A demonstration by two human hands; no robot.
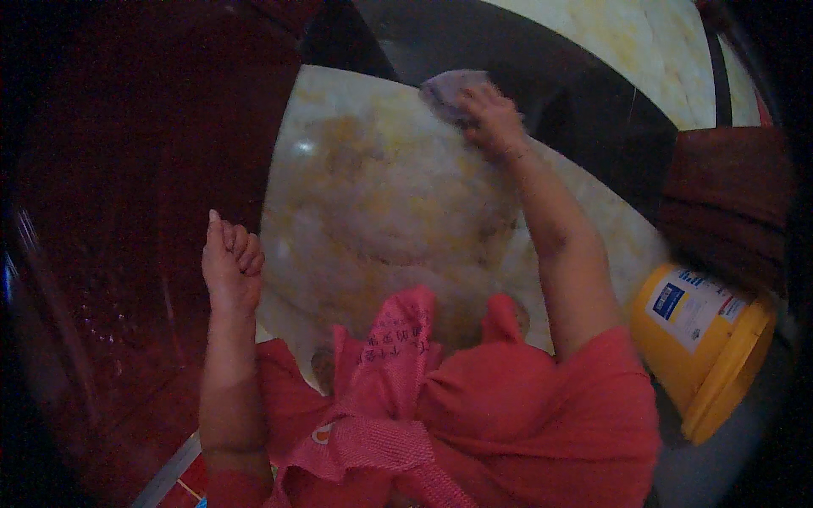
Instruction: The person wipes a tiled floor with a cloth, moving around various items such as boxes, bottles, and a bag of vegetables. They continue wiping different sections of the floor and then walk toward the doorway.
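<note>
My right hand [495,120] is stretched far forward. Its fingers rest on a greyish cloth [454,95], which lies where the pale marbled floor tile [394,209] meets a black border strip [610,101]. My left hand [232,251] is curled into a loose fist beside a dark red, glossy panel [127,190], the thumb side pointing forward. Nothing shows inside that fist, and whether it touches the panel I cannot tell.
At the right, a yellow plastic bucket [679,368] with a printed label appears tilted. Beyond it is a dark brown-red block [724,203]. A pink strap or cloth with printed writing [400,330] hangs from my front over the tile.
</note>
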